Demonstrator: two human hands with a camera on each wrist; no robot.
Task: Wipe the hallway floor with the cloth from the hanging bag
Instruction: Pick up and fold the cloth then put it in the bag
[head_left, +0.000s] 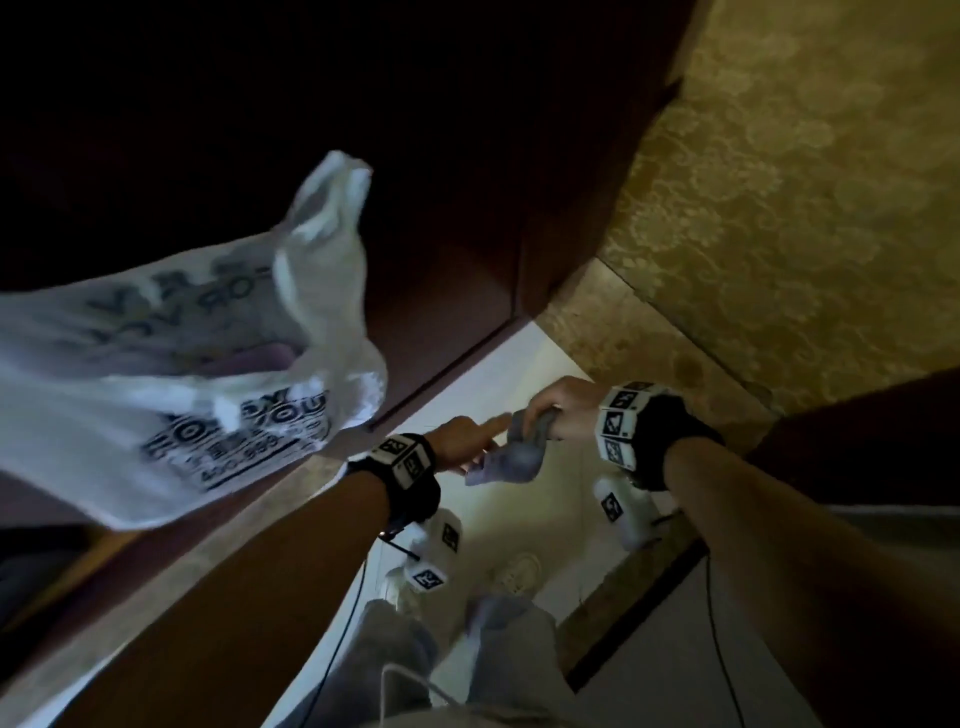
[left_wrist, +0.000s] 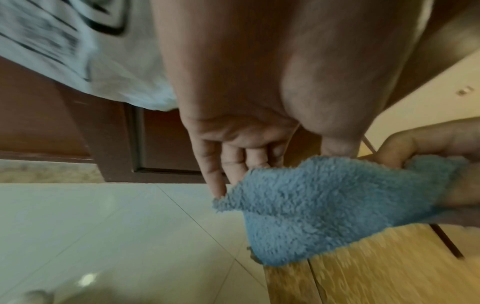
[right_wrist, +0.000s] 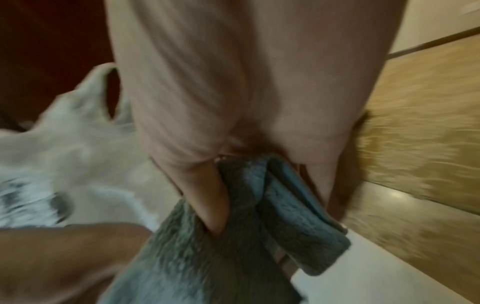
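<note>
While right grip clutches cloth | left grip touches it (closure unclear) | bag hangs beside door

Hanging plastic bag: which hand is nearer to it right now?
Left. The left hand sits just beside the bag, pinching the blue cloth; the right hand grips the cloth's other end, farther from the bag.

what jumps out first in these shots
A fluffy blue cloth sits mid-air in the centre, bunched in the right hand with the left hand touching its edge. To the left, a white printed plastic bag hangs against a dark brown door, above the pale tiled floor.
</note>
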